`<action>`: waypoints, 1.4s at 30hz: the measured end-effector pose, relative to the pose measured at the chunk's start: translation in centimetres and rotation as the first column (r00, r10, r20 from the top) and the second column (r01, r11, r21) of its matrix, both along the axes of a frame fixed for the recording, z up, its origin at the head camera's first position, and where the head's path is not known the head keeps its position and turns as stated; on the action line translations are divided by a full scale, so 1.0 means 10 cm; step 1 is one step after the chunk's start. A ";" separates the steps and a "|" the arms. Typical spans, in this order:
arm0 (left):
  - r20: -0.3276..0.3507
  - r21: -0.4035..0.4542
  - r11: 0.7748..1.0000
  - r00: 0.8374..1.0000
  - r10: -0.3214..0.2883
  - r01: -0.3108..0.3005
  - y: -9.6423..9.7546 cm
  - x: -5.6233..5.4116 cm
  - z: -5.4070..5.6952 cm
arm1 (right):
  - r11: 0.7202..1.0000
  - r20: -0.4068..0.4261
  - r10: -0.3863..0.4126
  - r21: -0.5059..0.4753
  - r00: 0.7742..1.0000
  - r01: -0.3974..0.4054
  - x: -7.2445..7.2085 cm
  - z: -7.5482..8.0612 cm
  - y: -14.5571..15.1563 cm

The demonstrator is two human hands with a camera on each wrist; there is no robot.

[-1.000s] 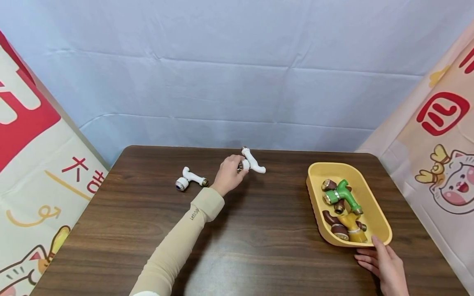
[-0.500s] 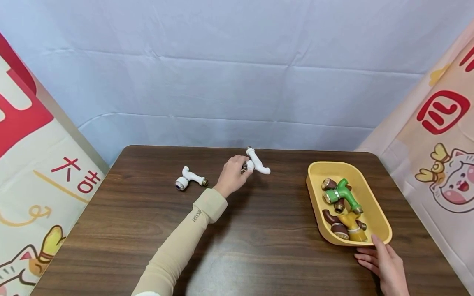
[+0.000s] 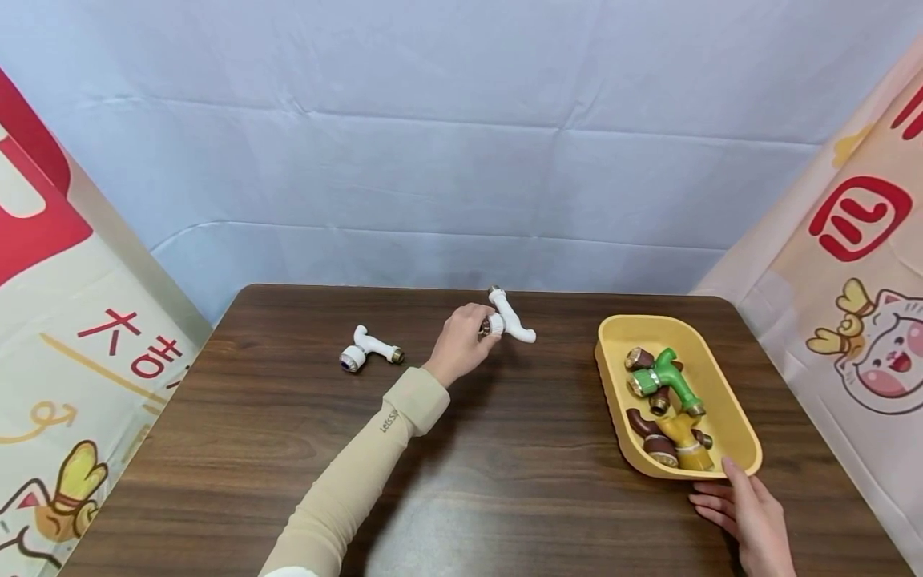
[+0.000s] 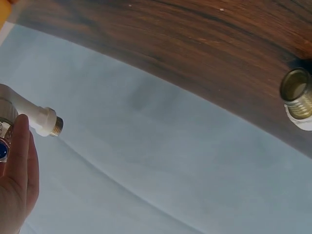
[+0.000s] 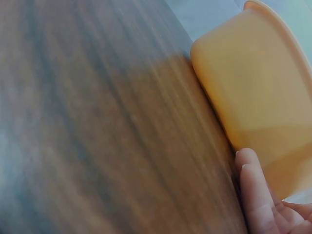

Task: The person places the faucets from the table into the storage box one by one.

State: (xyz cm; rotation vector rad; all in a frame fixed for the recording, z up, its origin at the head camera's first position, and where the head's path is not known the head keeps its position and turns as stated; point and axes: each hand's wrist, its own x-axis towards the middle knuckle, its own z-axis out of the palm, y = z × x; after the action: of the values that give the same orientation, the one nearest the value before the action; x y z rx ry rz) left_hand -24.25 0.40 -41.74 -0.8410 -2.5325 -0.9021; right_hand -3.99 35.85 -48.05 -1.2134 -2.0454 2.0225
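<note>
In the head view my left hand [image 3: 461,340] pinches a white faucet [image 3: 513,320] by its round handle, near the table's far edge. The spout points right and the brass threaded end points to the back. The left wrist view shows this faucet [image 4: 30,111] at the fingertips, with a blue dot on its handle. My right hand [image 3: 753,513] holds the near right corner of a yellow plastic basin [image 3: 728,413], thumb over the rim and fingers below it outside. In the right wrist view those fingers [image 5: 254,195] lie along the basin's outer wall.
Another white faucet [image 3: 375,344] lies on the wooden table [image 3: 519,465], left of my left hand. Inside the basin lie a green faucet [image 3: 667,381], a yellow faucet [image 3: 688,449] and brown faucets [image 3: 658,442]. A pale cloth [image 3: 433,160] hangs behind the table.
My left hand has moved a little to the right with the white faucet. My right hand and the basin have stayed nearly in place.
</note>
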 end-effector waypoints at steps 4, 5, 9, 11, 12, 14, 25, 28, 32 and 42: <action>-0.015 0.013 1.000 1.000 -0.007 0.008 0.03 0.00 0.00 | 1.000 -0.001 -0.003 0.001 1.000 0.003 0.00 0.00 0.00; -0.018 0.013 1.000 1.000 -0.007 0.007 0.03 0.01 0.00 | 1.000 -0.002 -0.004 -0.004 1.000 0.004 0.00 0.00 0.00; -0.019 0.018 1.000 1.000 -0.014 0.014 0.06 0.03 0.00 | 1.000 -0.005 -0.005 -0.014 1.000 0.005 0.00 -0.01 0.00; -0.026 0.019 1.000 0.999 -0.020 0.020 0.07 0.03 0.00 | 1.000 -0.005 -0.008 -0.010 1.000 0.008 0.00 -0.01 0.00; -0.028 0.020 1.000 0.999 -0.023 0.024 0.08 0.04 -0.01 | 1.000 -0.004 -0.007 -0.006 1.000 0.007 0.00 -0.01 0.00; -0.035 0.023 0.999 0.999 -0.028 0.029 0.11 0.04 -0.01 | 1.000 -0.003 -0.008 -0.001 1.000 0.008 0.00 -0.01 0.00; -0.049 0.032 0.998 0.997 -0.057 0.059 0.20 0.08 -0.03 | 0.999 -0.012 -0.019 -0.031 1.000 0.019 0.01 -0.02 0.01; -0.055 0.030 0.998 0.997 -0.059 0.061 0.21 0.08 -0.03 | 0.999 -0.009 -0.022 -0.023 1.000 0.022 0.01 -0.01 0.00; -0.066 0.033 0.997 0.996 -0.061 0.064 0.23 0.08 -0.02 | 1.000 -0.004 -0.023 -0.013 1.000 0.023 0.01 0.02 -0.02; -0.045 0.014 0.997 0.996 -0.074 0.075 0.33 0.11 0.01 | 1.000 0.007 -0.015 -0.003 1.000 0.015 0.02 0.06 -0.05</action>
State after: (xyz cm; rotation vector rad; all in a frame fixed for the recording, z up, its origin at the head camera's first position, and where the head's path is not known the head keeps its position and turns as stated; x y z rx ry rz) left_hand -23.18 3.70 -41.65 -0.9458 -2.4680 -0.9145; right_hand -3.83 35.38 -47.50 -1.2340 -2.0311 2.0188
